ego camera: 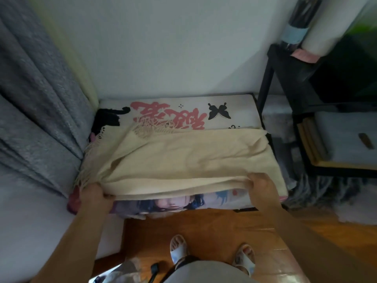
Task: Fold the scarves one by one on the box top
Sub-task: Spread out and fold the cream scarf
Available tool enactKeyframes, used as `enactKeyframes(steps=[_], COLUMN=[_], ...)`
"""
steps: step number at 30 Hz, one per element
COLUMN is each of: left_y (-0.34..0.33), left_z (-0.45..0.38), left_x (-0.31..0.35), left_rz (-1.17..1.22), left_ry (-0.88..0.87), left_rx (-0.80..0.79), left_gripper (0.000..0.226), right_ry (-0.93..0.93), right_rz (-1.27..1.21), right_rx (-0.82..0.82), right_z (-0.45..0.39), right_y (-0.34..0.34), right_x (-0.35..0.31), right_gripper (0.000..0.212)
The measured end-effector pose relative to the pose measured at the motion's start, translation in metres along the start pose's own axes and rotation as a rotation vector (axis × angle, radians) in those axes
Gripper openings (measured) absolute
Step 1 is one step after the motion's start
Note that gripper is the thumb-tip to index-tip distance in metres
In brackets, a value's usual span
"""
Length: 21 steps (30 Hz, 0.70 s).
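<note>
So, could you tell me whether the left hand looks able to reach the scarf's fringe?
Probably yes: the left hand already grips the scarf at its fringed end, and the fringe lies uncovered right beside it.

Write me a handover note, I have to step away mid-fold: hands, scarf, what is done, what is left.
Left hand: grip on the near edge of the cream scarf, at its fringed end.
Right hand: grip on the same edge, further right.
Scarf: spread across the box top, near edge lifted, fringe at the left and back.
Done: scarf laid out.
Left: fold it, probably by carrying the near edge to the back. No other scarves clearly in view.
</note>
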<state>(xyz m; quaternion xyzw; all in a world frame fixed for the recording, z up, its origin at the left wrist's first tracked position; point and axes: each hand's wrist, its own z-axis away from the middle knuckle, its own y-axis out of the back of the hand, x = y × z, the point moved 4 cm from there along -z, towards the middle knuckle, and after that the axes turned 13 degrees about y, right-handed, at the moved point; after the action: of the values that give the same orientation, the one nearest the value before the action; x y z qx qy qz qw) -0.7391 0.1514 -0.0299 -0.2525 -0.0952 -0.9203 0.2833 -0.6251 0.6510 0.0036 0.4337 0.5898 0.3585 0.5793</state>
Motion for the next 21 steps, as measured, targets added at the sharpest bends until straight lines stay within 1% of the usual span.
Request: enactKeyframes(steps=[1,2,3,4,5,6,7,9,10,12,14,16,17,18,19,20,21], left_y=[0.002,0.005,0.001,-0.013,-0.031,-0.049,-0.070,-0.092,-0.098,-0.102,-0.101,-0.093,-0.091,-0.090,-0.089,-0.088,-0.090], left_z=[0.001,0.005,0.011,0.019,0.032,0.042,0.055,0.048,0.040,0.022,0.008,-0.004,0.002,-0.003,-0.003,-0.008,-0.010], left_x=[-0.004,-0.007,-0.010,-0.010,-0.012,-0.013,-0.013,-0.010,-0.004,0.013,0.025,0.036,0.041,0.052,0.064,0.081,0.099], left_rz=[-0.173,-0.426,-0.715,-0.910,-1.031,-1.147,-1.253,-1.455,-1.524,-1.600,-1.656,-1.660,-1.631,-1.589,-1.480,-1.295,-1.057], left_ry=[-0.020,-0.089,-0.225,-0.469,-0.706,-0.894,-1.029,-1.110,-1.096,-1.009,-0.919,-0.869,-0.843,-0.770,-0.671,-0.539,-0.415], left_rx=[0.086,0.300,0.467,0.566,0.569,0.520,0.488,0.451,0.479,0.496,0.458,0.490,0.504,0.487,0.455,0.423,0.361], left_gripper=[0.068,0.086,0.092,0.083,0.068,0.056,0.050,0.049,0.050,0.048,0.041,0.034,0.033,0.035,0.039,0.043,0.048], right_ry=[-0.088,-0.147,-0.120,-0.022,0.116,0.248,0.328,0.353,0.332,0.297,0.243,0.191,0.153,0.119,0.095,0.058,-0.018], right_rz=[-0.038,-0.058,-0.015,0.036,0.070,0.105,0.137,0.185,0.197,0.237,0.253,0.287,0.300,0.328,0.373,0.409,0.395], right_rx=[0.056,0.067,0.052,0.041,0.016,-0.006,-0.046,-0.142,-0.171,-0.202,-0.257,-0.320,-0.358,-0.402,-0.447,-0.482,-0.472], right_z=[0.001,0.004,0.006,0.009,0.012,0.015,0.016,0.016,0.015,0.015,0.013,0.010,0.006,0.002,-0.005,-0.012,-0.022], right_y=[0.007,0.011,0.014,0.016,0.013,0.008,0.004,0.002,0.003,0.002,-0.007,-0.015,-0.019,-0.020,-0.019,-0.013,-0.002], right_x=[0.005,0.008,0.009,0.010,0.010,0.011,0.011,0.009,0.006,-0.004,-0.011,-0.016,-0.016,-0.017,-0.017,-0.018,-0.019], right_gripper=[0.015,0.017,0.020,0.024,0.030,0.034,0.035,0.032,0.033,0.033,0.039,0.048,0.048,0.045,0.040,0.037,0.036])
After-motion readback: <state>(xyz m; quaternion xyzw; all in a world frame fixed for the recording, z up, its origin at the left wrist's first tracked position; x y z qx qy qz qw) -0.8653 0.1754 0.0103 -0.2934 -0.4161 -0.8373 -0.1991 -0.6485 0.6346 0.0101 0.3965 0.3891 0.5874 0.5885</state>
